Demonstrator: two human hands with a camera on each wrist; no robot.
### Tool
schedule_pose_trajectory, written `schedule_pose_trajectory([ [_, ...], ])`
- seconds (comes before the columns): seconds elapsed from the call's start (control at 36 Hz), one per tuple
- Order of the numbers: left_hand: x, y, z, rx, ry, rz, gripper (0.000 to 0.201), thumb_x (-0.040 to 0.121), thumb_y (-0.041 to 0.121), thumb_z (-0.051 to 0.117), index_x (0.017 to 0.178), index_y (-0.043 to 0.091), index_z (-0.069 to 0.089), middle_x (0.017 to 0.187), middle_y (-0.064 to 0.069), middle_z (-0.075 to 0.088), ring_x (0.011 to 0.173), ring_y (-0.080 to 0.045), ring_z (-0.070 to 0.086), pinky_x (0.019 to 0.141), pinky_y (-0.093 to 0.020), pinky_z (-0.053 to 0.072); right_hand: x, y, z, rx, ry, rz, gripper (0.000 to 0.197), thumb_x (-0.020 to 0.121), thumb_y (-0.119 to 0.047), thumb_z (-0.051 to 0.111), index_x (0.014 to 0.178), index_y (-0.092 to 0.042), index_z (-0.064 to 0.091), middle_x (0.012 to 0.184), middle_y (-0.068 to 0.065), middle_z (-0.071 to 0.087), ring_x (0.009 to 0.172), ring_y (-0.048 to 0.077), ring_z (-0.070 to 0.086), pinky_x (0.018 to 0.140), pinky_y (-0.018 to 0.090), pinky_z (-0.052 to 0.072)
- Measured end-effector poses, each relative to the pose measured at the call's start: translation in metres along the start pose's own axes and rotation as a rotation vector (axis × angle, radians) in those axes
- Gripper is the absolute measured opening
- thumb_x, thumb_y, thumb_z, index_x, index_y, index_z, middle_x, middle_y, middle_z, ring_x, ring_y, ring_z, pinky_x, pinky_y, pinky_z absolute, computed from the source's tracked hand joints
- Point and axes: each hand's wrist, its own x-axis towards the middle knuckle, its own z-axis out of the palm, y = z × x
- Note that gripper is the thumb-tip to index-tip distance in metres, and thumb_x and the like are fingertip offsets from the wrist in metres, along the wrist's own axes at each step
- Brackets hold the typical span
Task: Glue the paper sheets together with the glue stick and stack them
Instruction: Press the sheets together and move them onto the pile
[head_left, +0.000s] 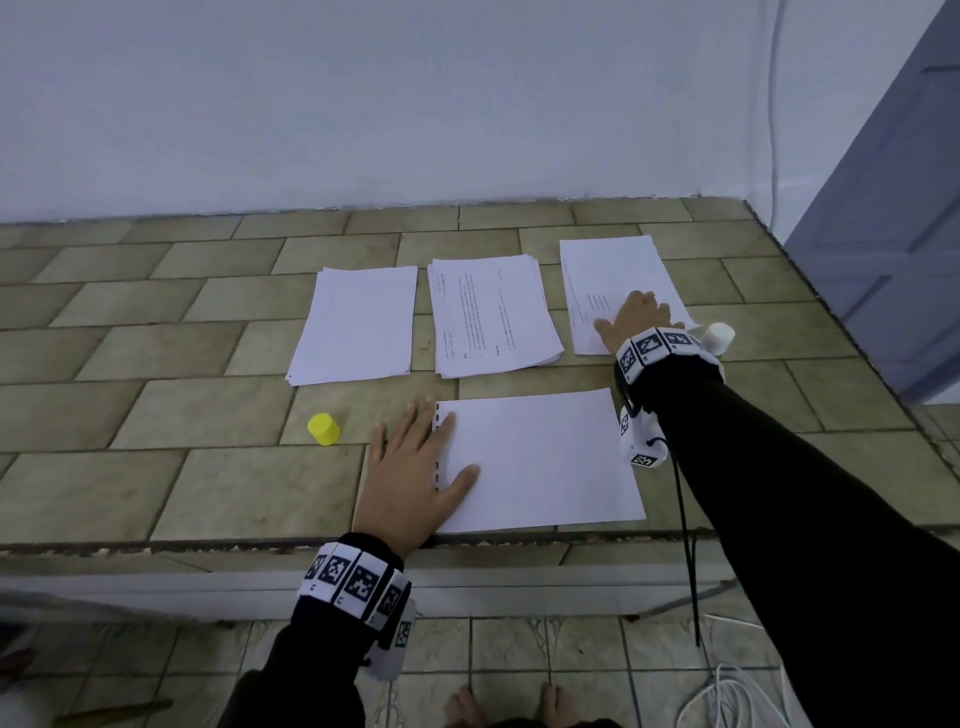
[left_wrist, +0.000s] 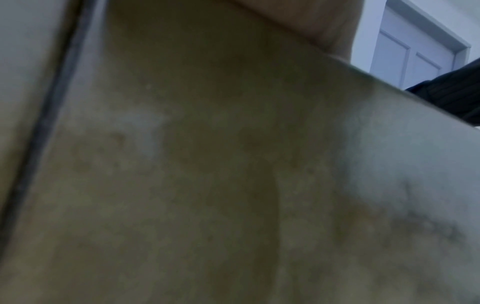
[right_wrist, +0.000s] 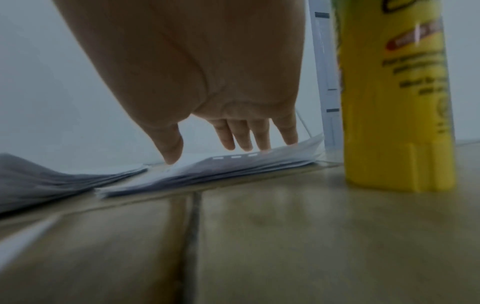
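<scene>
A single white sheet (head_left: 540, 462) lies near the counter's front edge. My left hand (head_left: 415, 467) rests flat on its left edge, fingers straight. Three paper stacks lie behind it: a blank stack (head_left: 358, 325), a printed stack (head_left: 493, 317) and a right stack (head_left: 608, 275). My right hand (head_left: 634, 317) reaches onto the right stack (right_wrist: 233, 166), and its straight fingertips (right_wrist: 262, 142) and thumb touch the top sheet. The yellow glue stick (right_wrist: 397, 102) stands uncapped just right of that hand, its white top (head_left: 719, 336) showing. Its yellow cap (head_left: 323, 429) sits left of my left hand.
The tiled counter (head_left: 182, 483) ends at a wall behind and at an edge (head_left: 831, 312) on the right, beside a grey door (head_left: 893, 208). White cables (head_left: 737, 696) lie on the floor below. The left wrist view shows only blurred tile (left_wrist: 207, 164).
</scene>
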Motion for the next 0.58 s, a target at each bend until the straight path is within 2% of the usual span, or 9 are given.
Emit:
schedule_pose_trajectory([
  [0.08,0.001,0.000,0.001,0.041,-0.027,0.004,0.086,0.084,0.072,0.013,0.156,0.026,0.022,0.165,0.007,0.003,0.152,-0.016,-0.001,0.121,-0.042,-0.007,0.004,0.004,0.003,-0.036,-0.041,-0.026,0.056,0.091,-0.044,0.059,0.126,-0.002,0.045,0.133,0.020,0.048,0.125,0.038,0.045,0.106,0.051,0.036],
  [0.19,0.001,-0.001,0.002,0.066,-0.039,0.015,0.082,0.087,0.069,0.007,0.157,0.027,0.017,0.165,0.007,0.000,0.153,-0.018,-0.003,0.122,-0.045,-0.005,0.004,0.007,-0.002,-0.096,-0.024,-0.081,0.049,0.090,-0.043,0.061,0.121,-0.007,0.051,0.129,0.016,0.053,0.122,0.036,0.048,0.103,0.049,0.035],
  [0.36,0.001,-0.001,0.002,0.002,-0.017,0.001,0.079,0.087,0.073,0.008,0.156,0.035,0.012,0.165,0.008,0.000,0.152,-0.014,-0.005,0.120,-0.041,-0.008,0.000,-0.001,-0.013,-0.168,0.000,-0.119,0.029,0.093,-0.031,0.061,0.112,-0.011,0.057,0.115,0.013,0.062,0.109,0.033,0.058,0.104,0.051,0.033],
  [0.44,0.001,-0.001,0.002,0.003,-0.006,-0.002,0.077,0.088,0.073,0.010,0.156,0.037,0.013,0.165,0.007,0.002,0.152,-0.013,-0.004,0.120,-0.040,-0.008,-0.003,-0.003,-0.014,-0.165,-0.004,-0.136,0.020,0.092,-0.029,0.062,0.101,-0.012,0.058,0.109,0.013,0.064,0.101,0.033,0.061,0.095,0.045,0.041],
  [0.5,0.001,-0.001,0.003,0.004,-0.005,-0.002,0.076,0.089,0.073,0.011,0.156,0.037,0.013,0.165,0.007,0.003,0.152,-0.013,-0.004,0.121,-0.041,-0.007,-0.005,-0.004,-0.015,-0.139,-0.033,-0.138,0.022,0.090,-0.028,0.064,0.101,-0.008,0.062,0.109,0.014,0.065,0.098,0.033,0.063,0.088,0.040,0.047],
  [0.58,0.001,-0.001,0.004,-0.011,0.006,0.001,0.075,0.089,0.072,0.012,0.156,0.037,0.016,0.165,0.006,0.004,0.152,-0.014,-0.002,0.121,-0.042,-0.006,-0.007,-0.004,-0.017,-0.104,-0.049,-0.133,0.024,0.090,-0.028,0.065,0.102,-0.008,0.064,0.107,0.014,0.066,0.098,0.032,0.063,0.090,0.040,0.049],
])
